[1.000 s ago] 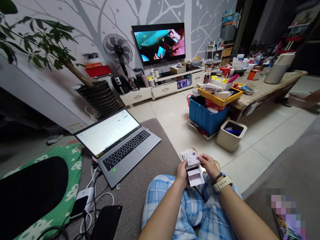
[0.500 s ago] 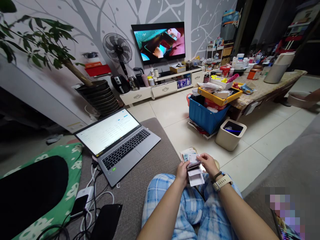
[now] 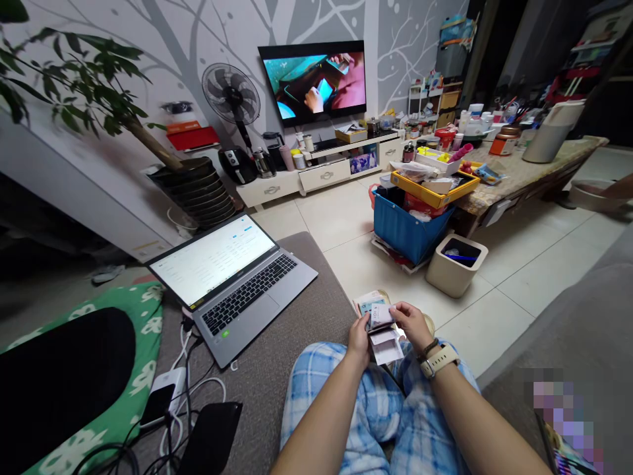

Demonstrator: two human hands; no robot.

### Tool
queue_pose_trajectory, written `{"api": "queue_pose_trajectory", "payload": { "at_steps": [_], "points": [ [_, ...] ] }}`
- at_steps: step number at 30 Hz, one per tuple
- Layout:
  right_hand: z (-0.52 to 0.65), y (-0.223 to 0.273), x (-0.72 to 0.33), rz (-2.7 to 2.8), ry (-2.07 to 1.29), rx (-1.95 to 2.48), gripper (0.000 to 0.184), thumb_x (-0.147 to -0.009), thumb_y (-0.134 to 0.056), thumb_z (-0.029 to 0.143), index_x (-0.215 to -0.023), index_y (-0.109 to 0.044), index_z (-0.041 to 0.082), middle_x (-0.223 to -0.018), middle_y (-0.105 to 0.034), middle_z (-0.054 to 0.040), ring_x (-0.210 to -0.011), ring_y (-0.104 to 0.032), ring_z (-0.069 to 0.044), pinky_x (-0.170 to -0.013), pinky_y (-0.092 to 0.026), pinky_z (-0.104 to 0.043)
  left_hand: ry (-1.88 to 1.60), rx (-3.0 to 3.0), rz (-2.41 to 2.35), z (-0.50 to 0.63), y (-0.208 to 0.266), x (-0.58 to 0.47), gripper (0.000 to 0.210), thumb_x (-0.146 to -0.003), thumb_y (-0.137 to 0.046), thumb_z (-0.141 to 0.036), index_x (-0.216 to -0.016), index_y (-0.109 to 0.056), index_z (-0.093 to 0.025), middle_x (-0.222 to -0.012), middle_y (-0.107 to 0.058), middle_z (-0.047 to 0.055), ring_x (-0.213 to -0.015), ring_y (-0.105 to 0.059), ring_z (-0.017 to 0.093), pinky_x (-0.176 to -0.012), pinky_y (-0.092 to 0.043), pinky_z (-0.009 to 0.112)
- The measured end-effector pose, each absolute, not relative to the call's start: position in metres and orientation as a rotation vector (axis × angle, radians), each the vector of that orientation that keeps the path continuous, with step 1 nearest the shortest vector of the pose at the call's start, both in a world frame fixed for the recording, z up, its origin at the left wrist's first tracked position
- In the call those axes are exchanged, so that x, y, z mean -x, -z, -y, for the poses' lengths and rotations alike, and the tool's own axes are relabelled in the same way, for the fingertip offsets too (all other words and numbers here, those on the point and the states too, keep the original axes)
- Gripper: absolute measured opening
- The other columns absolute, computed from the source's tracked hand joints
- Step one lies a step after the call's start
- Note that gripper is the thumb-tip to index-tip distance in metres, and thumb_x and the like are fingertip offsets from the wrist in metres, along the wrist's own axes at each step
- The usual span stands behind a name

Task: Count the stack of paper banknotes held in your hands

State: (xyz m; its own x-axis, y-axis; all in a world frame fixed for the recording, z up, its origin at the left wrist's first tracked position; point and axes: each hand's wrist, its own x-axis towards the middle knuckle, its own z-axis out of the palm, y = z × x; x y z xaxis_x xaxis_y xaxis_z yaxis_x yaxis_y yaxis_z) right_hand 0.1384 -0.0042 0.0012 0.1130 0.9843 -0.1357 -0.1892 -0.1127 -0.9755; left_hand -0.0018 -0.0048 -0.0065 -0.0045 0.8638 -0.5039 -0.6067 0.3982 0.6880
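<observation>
My left hand (image 3: 359, 340) is closed around a small bundle of paper slips (image 3: 387, 349) above my lap. A dark edge runs through the bundle, and I cannot make out whether it is a wallet. Bluish, banknote-like paper (image 3: 364, 307) fans out at its far side. Between thumb and fingers, my right hand (image 3: 411, 321) pinches the right edge of a white printed card (image 3: 380, 315), which lies over the bundle. A beige-strapped watch (image 3: 439, 361) and a dark bracelet are on my right wrist.
An open laptop (image 3: 237, 290) rests on the brown seat to my left, near cables and a black phone-like slab (image 3: 211, 435). Ahead on the floor stand a beige bin (image 3: 455, 270) and a loaded blue crate (image 3: 410, 227). A cluttered low table (image 3: 534, 171) extends right.
The left thumb has slid back left, leaving more of the white card's face and the bluish paper showing. My right hand keeps its pinch in nearly the same spot.
</observation>
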Motion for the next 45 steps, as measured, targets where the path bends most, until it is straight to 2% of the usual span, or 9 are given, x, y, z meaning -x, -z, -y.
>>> {"api": "queue_pose_trajectory", "payload": {
  "at_steps": [11, 19, 38, 45],
  "points": [
    [0.0048, -0.0037, -0.1379, 0.854, -1.326, 1.209, 0.05, -0.056, -0.081, 0.062, -0.069, -0.062, 0.018, -0.059, -0.051, 0.002, -0.051, -0.038, -0.011, -0.05, -0.029, -0.025, -1.172, -0.312, -1.069, 0.0063, 0.006, 0.0014, 0.019, -0.083, -0.065, -0.024, -0.092, -0.071, -0.008, -0.082, -0.077, 0.012, -0.085, -0.075, 0.027, -0.09, -0.056, 0.04],
    [0.0038, 0.0019, -0.1385, 0.852, -1.34, 1.201, 0.048, -0.057, -0.081, 0.061, -0.067, -0.061, 0.018, -0.058, -0.051, 0.0021, -0.051, -0.038, -0.01, -0.05, -0.028, -0.025, -1.178, -0.3, -1.067, 0.0063, 0.0045, 0.0014, 0.018, -0.08, -0.07, -0.024, -0.089, -0.072, -0.009, -0.081, -0.077, 0.012, -0.087, -0.075, 0.028, -0.089, -0.056, 0.04],
    [0.0024, 0.0046, -0.1386, 0.833, -1.361, 1.18, 0.047, -0.056, -0.083, 0.058, -0.066, -0.061, 0.018, -0.057, -0.049, 0.0033, -0.05, -0.038, -0.01, -0.05, -0.026, -0.025, -1.174, -0.301, -1.071, 0.0064, 0.0033, 0.0006, 0.015, -0.084, -0.064, -0.022, -0.089, -0.071, -0.01, -0.077, -0.077, 0.01, -0.081, -0.075, 0.026, -0.086, -0.058, 0.04],
    [0.0029, 0.0055, -0.1389, 0.832, -1.366, 1.187, 0.045, -0.057, -0.081, 0.056, -0.066, -0.061, 0.018, -0.058, -0.05, 0.003, -0.051, -0.038, -0.01, -0.051, -0.026, -0.025, -1.175, -0.31, -1.061, 0.0062, 0.0027, 0.0011, 0.015, -0.081, -0.068, -0.024, -0.087, -0.071, -0.01, -0.078, -0.077, 0.011, -0.082, -0.075, 0.027, -0.086, -0.058, 0.039]
  ]
}}
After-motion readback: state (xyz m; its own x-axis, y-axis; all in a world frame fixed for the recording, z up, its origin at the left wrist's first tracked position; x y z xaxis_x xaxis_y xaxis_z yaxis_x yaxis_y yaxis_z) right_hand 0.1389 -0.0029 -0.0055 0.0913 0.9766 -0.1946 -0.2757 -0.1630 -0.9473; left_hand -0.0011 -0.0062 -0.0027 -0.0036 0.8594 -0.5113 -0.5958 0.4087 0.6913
